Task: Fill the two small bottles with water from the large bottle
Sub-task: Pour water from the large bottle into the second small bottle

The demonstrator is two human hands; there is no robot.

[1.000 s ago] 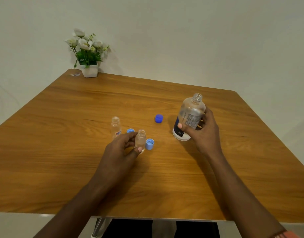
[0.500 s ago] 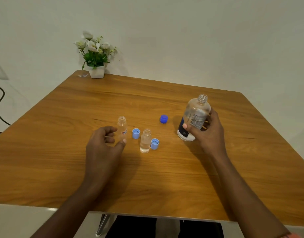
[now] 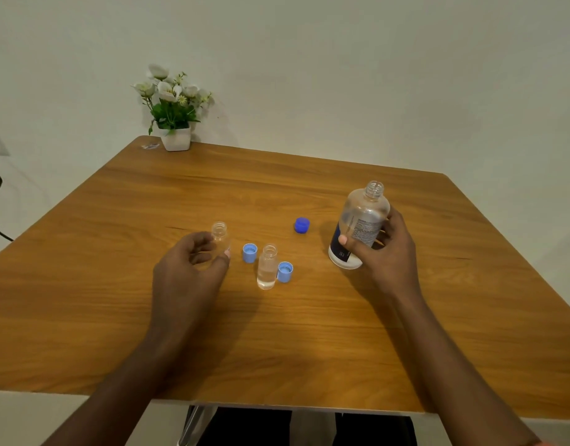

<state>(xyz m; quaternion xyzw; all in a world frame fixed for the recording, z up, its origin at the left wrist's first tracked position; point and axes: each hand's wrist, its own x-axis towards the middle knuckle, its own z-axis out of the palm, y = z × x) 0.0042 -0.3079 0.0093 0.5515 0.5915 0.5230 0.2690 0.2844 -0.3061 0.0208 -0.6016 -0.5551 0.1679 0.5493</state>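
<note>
Moved since a second ago: left hand (image 3: 187, 272), off the part-filled small bottle (image 3: 266, 272) and over to the empty small bottle (image 3: 220, 233), fingers and thumb now curled round its lower half. Right hand (image 3: 389, 252): fingers gripping the uncapped large bottle (image 3: 360, 217), leaning, toward the right of the table (image 3: 309, 349). Part-filled small bottle: upright, mid-table, between a light blue cap (image 3: 250, 253) and a second light blue cap (image 3: 285, 272) just beside it. Dark blue cap (image 3: 302, 225): farther back. Flowerpot (image 3: 175, 141): far left corner.

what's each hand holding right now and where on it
Right hand grips the large bottle around its labelled middle. Left hand curls round the leftmost small bottle, at its lower body; firm contact cannot be told.
</note>
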